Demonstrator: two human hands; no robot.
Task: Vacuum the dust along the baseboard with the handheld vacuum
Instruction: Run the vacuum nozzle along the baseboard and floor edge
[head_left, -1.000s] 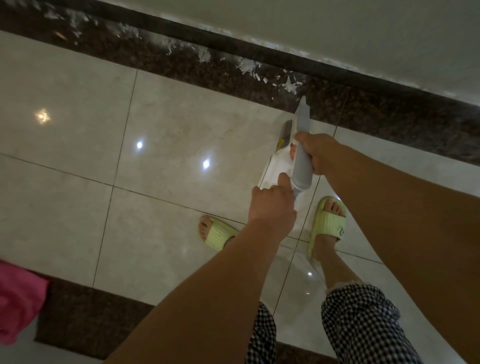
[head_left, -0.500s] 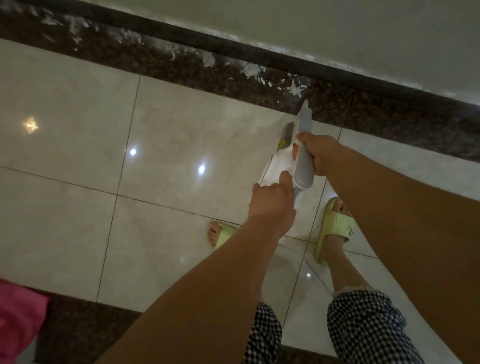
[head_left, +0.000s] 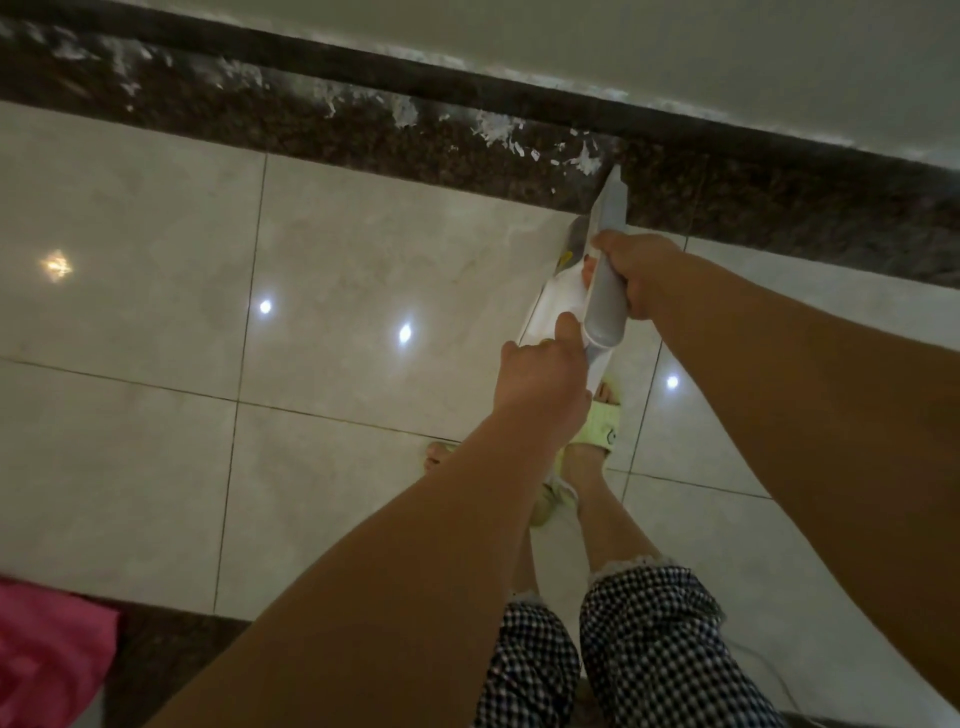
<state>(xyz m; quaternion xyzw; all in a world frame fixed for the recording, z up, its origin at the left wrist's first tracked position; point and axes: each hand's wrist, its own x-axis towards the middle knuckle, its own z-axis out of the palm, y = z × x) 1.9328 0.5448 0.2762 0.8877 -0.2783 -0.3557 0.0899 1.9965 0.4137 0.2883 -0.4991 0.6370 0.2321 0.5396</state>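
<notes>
Your floor (head_left: 363, 249) of glossy pale tiles spreads under both arms, throwing back spots of lamp light. Beyond your hands runs the dark speckled border (head_left: 779, 208), and past it the black baseboard (head_left: 363, 67) under the pale wall (head_left: 675, 62). White flaky dust (head_left: 498, 130) lies scattered on the border, from just ahead of your right hand away to the left. A pink cloth (head_left: 47, 644) sits well behind your left arm.

You hold the vacuum (head_left: 605, 291) out in front of you, angled down so its thin grey nozzle (head_left: 613, 200) reaches the nearest flakes; that slim, tapered shape likely suits the seam. Your right hand (head_left: 641, 273) wraps the smooth grey barrel, probably to steer it. Your left hand (head_left: 543, 376) grips the white rear part just behind, likely steadying it. Most dust looks untouched, so the job seems barely begun.
</notes>
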